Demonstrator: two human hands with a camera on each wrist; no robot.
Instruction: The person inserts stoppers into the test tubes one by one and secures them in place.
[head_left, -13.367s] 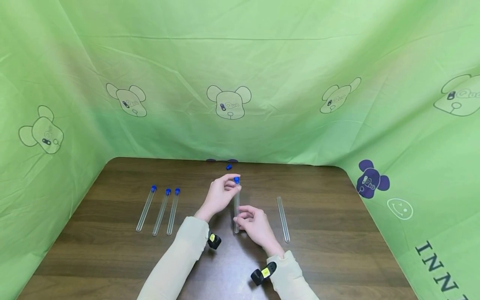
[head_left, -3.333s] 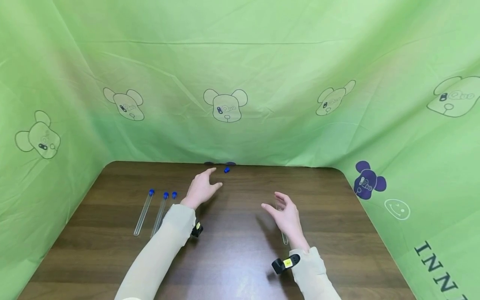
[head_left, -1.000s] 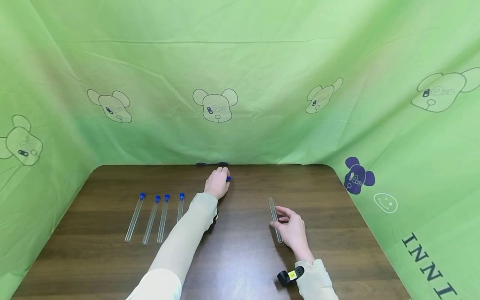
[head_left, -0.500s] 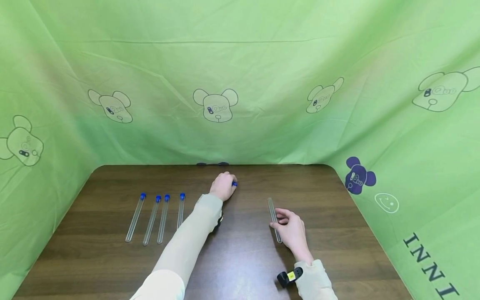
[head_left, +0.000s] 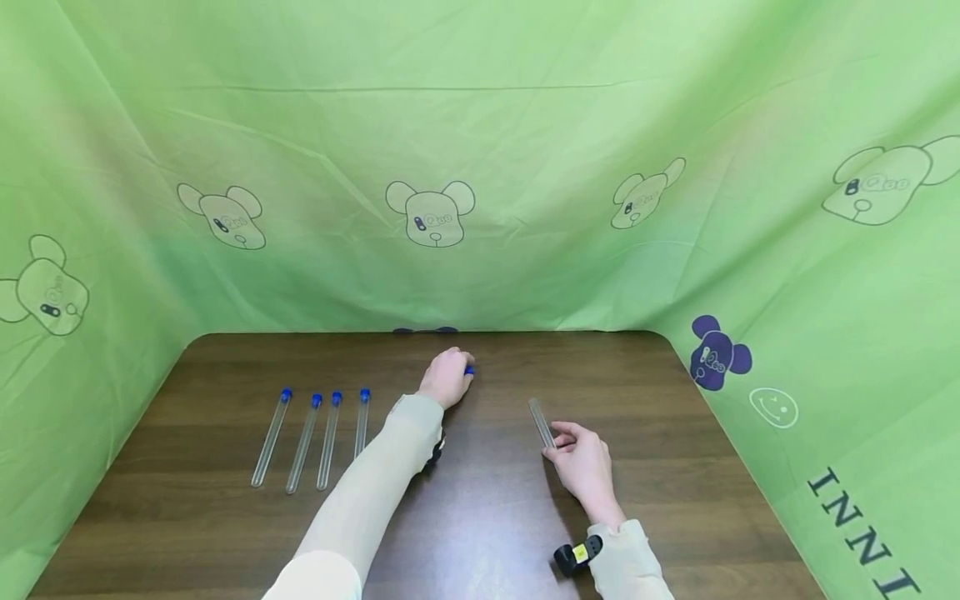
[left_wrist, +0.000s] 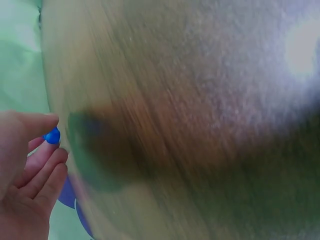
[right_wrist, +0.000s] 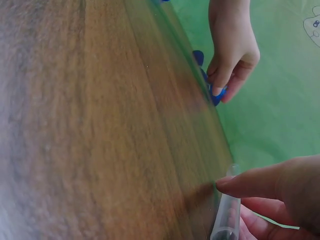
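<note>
At the back middle of the table my left hand (head_left: 447, 377) pinches a small blue test tube cap (left_wrist: 52, 135) between thumb and fingers. My right hand (head_left: 582, 465), to the right of centre, grips a clear uncapped test tube (head_left: 540, 419). This tube tilts with its top leaning left and away, its lower part hidden behind the fingers. In the right wrist view the thumb presses along the tube (right_wrist: 228, 212), while the left hand (right_wrist: 234, 47) with its cap shows farther off. A gap separates cap and tube.
Several test tubes with blue caps lie side by side on the left of the brown table (head_left: 480, 517); the leftmost tube (head_left: 271, 440) is farthest out. My left sleeve covers the lower end of the rightmost one (head_left: 362, 425). A green printed cloth (head_left: 525, 275) surrounds the table's back and sides.
A fourth capped tube now lies in the left row. My left hand has picked up the blue cap from the back and drawn it nearer. My right hand has tilted the uncapped tube.
</note>
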